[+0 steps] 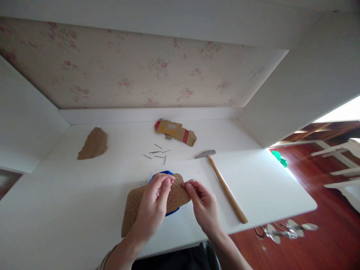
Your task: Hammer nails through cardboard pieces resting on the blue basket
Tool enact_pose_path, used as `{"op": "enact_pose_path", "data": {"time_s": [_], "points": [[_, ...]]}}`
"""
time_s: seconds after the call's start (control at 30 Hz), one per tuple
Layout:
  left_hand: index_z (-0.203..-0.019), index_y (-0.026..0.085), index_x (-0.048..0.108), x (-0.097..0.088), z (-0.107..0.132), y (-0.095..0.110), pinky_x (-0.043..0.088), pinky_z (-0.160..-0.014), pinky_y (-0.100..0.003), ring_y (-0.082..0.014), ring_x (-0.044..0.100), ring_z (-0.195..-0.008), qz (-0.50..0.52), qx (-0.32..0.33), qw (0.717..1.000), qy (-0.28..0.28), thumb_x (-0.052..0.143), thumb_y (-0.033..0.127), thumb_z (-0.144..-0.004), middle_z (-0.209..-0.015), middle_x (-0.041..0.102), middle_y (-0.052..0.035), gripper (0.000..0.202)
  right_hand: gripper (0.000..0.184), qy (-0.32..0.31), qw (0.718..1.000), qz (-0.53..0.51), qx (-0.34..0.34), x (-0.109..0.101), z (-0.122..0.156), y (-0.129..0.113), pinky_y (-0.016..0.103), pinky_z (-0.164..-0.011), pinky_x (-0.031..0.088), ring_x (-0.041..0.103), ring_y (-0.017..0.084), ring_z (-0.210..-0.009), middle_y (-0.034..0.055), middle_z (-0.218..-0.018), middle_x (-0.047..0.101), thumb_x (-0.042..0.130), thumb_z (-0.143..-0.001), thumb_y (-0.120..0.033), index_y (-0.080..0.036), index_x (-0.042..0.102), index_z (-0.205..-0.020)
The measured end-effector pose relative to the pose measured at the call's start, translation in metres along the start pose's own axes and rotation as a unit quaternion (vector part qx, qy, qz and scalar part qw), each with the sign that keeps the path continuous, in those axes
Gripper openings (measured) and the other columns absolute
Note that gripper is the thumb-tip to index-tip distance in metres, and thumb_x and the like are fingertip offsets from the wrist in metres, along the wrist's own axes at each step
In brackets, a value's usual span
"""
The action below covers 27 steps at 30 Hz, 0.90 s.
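Observation:
A brown board, cardboard-like and punched with many small holes (136, 198), lies near the table's front edge, partly over a blue object (172, 213) that is mostly hidden. My left hand (154, 202) rests over the middle of the board, thumb and curled fingers pinched together. What they hold, if anything, is too small to make out. At the board's right edge my right hand (203, 202) is closed, with thumb and forefinger pinching something tiny I cannot make out. Beyond the board lie several loose nails (159, 156). A hammer (225, 187) with a wooden handle lies right of my right hand.
A torn brown cardboard piece with red bands (176, 132) lies at the back of the white table (267, 187). Another brown piece (94, 144) is at the left. White panels flank the table. Past its right edge, a red floor (303, 251) shows several metal items.

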State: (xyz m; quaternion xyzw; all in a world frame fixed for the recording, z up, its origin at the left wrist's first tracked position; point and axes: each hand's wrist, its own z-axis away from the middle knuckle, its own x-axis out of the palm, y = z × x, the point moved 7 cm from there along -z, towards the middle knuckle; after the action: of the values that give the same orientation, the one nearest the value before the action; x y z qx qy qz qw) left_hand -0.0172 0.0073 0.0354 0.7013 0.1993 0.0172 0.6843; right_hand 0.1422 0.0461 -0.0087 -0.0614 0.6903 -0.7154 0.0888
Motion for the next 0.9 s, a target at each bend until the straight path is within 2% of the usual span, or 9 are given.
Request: {"op": "enact_pose_path", "data": {"time_s": [0.13, 0.3, 0.4, 0.5, 0.6, 0.7, 0.83, 0.9], "points": [[-0.097, 0.021, 0.061, 0.002, -0.001, 0.006, 0.048, -0.083, -0.026, -0.0161, 0.061, -0.089, -0.009, 0.013, 1.000, -0.019, 0.043, 0.035, -0.099, -0.096, 0.064, -0.0033, 0.023, 0.022, 0.006, 1.000, -0.012, 0.004, -0.003, -0.002, 0.004, 0.025, -0.074, 0.047, 0.061, 0.018, -0.082, 0.0038, -0.088, 0.068, 0.058, -0.093, -0.038, -0.019, 0.068, -0.088], [-0.101, 0.023, 0.061, -0.003, -0.002, 0.003, 0.048, -0.085, -0.027, -0.0163, 0.061, -0.092, -0.044, 0.019, 0.999, -0.022, 0.042, 0.033, -0.099, -0.101, 0.065, -0.0033, 0.021, 0.021, 0.015, 1.000, -0.022, 0.012, -0.007, -0.006, 0.013, 0.024, -0.074, 0.046, 0.059, 0.018, -0.082, 0.0026, -0.086, 0.067, 0.058, -0.093, -0.038, -0.020, 0.067, -0.086], [-0.102, 0.023, 0.062, -0.010, -0.004, 0.004, 0.048, -0.089, -0.030, -0.0186, 0.060, -0.100, -0.117, 0.058, 0.991, -0.034, 0.044, 0.031, -0.098, -0.105, 0.065, -0.0048, 0.021, 0.022, 0.015, 0.999, -0.024, 0.018, -0.007, -0.008, 0.016, 0.024, -0.072, 0.046, 0.059, 0.017, -0.080, 0.0026, -0.083, 0.066, 0.058, -0.092, -0.038, -0.020, 0.067, -0.085], [-0.105, 0.023, 0.063, -0.022, -0.007, 0.008, 0.046, -0.094, -0.034, -0.0214, 0.058, -0.106, -0.213, 0.101, 0.971, -0.026, 0.049, 0.029, -0.095, -0.109, 0.064, -0.0057, 0.018, 0.022, 0.014, 0.999, -0.025, 0.021, -0.007, -0.009, 0.018, 0.023, -0.071, 0.047, 0.059, 0.018, -0.080, 0.0029, -0.083, 0.067, 0.058, -0.092, -0.038, -0.019, 0.067, -0.084], [-0.109, 0.025, 0.062, -0.027, -0.006, 0.012, 0.045, -0.096, -0.036, -0.0226, 0.057, -0.108, -0.253, 0.127, 0.959, -0.018, 0.052, 0.027, -0.093, -0.110, 0.064, -0.0060, 0.019, 0.022, 0.011, 0.999, -0.023, 0.020, -0.007, -0.010, 0.019, 0.023, -0.071, 0.047, 0.060, 0.018, -0.080, 0.0032, -0.083, 0.068, 0.058, -0.092, -0.038, -0.020, 0.067, -0.084], [-0.106, 0.025, 0.063, -0.018, -0.001, 0.014, 0.048, -0.091, -0.034, -0.0211, 0.060, -0.101, -0.219, 0.115, 0.968, -0.043, 0.052, 0.026, -0.093, -0.108, 0.065, -0.0055, 0.018, 0.022, 0.006, 1.000, -0.017, 0.015, -0.006, -0.011, 0.017, 0.023, -0.069, 0.048, 0.060, 0.018, -0.078, 0.0030, -0.083, 0.067, 0.058, -0.092, -0.039, -0.020, 0.067, -0.085], [-0.105, 0.024, 0.060, 0.003, 0.001, 0.005, 0.053, -0.075, -0.026, -0.0161, 0.063, -0.084, -0.063, 0.012, 0.993, -0.095, 0.049, 0.027, -0.093, -0.099, 0.064, -0.0042, 0.016, 0.023, 0.001, 1.000, 0.001, 0.010, -0.004, -0.011, 0.013, 0.022, -0.065, 0.047, 0.059, 0.017, -0.074, 0.0025, -0.080, 0.066, 0.057, -0.093, -0.039, -0.020, 0.066, -0.084], [-0.103, 0.022, 0.058, 0.011, -0.004, -0.001, 0.053, -0.072, -0.025, -0.0151, 0.062, -0.081, 0.000, -0.024, 0.995, -0.095, 0.049, 0.024, -0.092, -0.094, 0.062, -0.0032, 0.015, 0.023, -0.001, 1.000, 0.011, 0.007, -0.004, -0.011, 0.011, 0.021, -0.063, 0.047, 0.058, 0.016, -0.072, 0.0022, -0.079, 0.065, 0.056, -0.093, -0.038, -0.020, 0.066, -0.084]]}}
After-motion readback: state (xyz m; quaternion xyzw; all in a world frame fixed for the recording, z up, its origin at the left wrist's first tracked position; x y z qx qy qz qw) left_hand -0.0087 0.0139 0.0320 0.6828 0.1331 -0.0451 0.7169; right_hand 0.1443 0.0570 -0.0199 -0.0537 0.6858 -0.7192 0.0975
